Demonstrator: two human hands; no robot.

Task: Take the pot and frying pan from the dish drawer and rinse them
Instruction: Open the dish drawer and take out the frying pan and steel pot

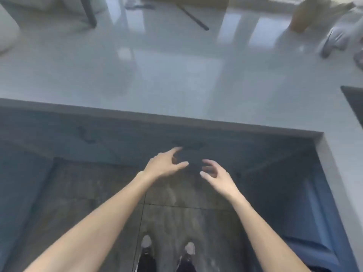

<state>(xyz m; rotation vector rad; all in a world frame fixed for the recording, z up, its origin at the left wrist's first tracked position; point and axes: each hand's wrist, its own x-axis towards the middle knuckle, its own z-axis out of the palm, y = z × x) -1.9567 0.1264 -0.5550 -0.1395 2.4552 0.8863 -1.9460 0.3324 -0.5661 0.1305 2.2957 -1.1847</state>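
Note:
Both my hands reach forward below the edge of a grey countertop [176,75]. My left hand [165,163] is open, its fingers spread and stretched toward a dark handle [188,145] on the blue-grey drawer front [137,138] under the counter. My right hand [214,173] is open too, fingers curled, a little lower and to the right of the handle. Neither hand touches anything that I can see. No pot or frying pan shows. The picture is blurred.
The counter wraps around to the right, where the dark corner of a sink or hob [353,101] shows. A tan bottle [302,14] and pale objects [337,36] stand at the far right. A dark stick [193,16] lies at the back. My shoes [167,250] stand on dark floor tiles.

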